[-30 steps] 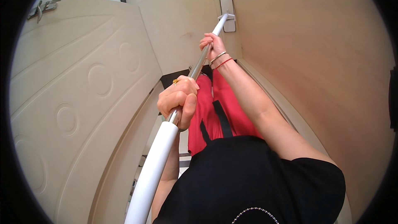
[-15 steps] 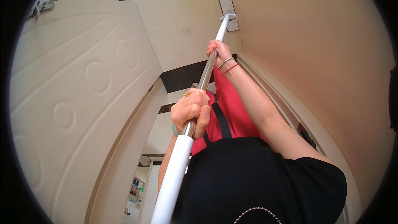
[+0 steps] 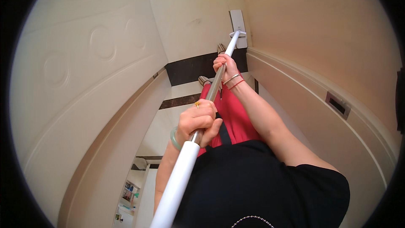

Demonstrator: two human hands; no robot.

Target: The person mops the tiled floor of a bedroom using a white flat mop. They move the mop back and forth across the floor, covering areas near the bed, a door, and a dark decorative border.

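I have the left hand and right hand wrapped round the pole; swinging rightward could knock its flat head against the tan panel.

one flat mop, two striped shoes, three bracelets, one gold ring, one necklace

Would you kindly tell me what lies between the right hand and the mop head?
In the head view, the white lower pole section runs from right hand to mop head.
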